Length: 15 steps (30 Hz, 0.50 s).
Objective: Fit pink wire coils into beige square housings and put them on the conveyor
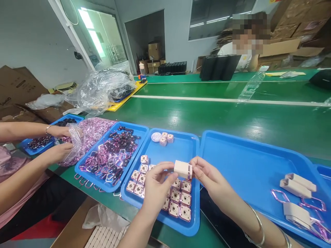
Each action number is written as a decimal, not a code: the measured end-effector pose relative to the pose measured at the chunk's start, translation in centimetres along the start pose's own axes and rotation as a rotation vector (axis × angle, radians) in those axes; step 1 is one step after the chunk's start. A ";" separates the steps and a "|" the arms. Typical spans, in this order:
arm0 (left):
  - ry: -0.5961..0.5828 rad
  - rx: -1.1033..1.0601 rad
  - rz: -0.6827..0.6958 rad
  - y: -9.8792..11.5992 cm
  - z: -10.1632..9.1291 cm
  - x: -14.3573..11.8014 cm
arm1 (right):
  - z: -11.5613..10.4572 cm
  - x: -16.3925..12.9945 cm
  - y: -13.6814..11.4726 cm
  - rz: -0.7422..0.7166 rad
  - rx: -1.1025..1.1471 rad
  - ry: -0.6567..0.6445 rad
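A cream rectangular plastic casing (181, 168) is pinched between the thumb and fingers of my left hand (157, 186), above the middle blue tray (178, 150). Around the casing's right end sits a shiny pink-purple frame (190, 171). The closed fingertips of my right hand (210, 177) grip at this end, partly hiding it. Under my hands, rows of cream square pieces (175, 195) with pink rims and centre holes lie in the tray; my left hand covers some. Several similar blocks (163, 141) and a white round disc (156, 137) lie near its far edge.
Cream casings (296, 186) and pink frames lie in the right blue tray (232, 162). The left tray (113, 187) holds frames and dark parts. A co-worker's hands (60, 151) handle a bag of frames (95, 129). A plastic bottle (252, 86) and another person are across the table.
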<state>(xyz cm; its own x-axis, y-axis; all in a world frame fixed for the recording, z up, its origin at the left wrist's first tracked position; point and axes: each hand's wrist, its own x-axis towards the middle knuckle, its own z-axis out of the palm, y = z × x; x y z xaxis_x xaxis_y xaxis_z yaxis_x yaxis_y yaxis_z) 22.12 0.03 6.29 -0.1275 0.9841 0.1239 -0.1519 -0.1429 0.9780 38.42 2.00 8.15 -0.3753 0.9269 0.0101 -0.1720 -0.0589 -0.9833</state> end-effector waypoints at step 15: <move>0.004 -0.037 -0.040 0.3 -1.4 -0.2 | 0.0 -0.1 -0.5 0.077 -0.081 -0.063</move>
<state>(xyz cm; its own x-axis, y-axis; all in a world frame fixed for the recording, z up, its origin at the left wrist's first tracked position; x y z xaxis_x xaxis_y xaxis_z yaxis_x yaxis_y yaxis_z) 20.75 -0.40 6.28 -0.1243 0.9887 0.0840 -0.1935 -0.1072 0.9752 38.58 1.94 8.62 -0.4416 0.8954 -0.0569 -0.0671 -0.0962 -0.9931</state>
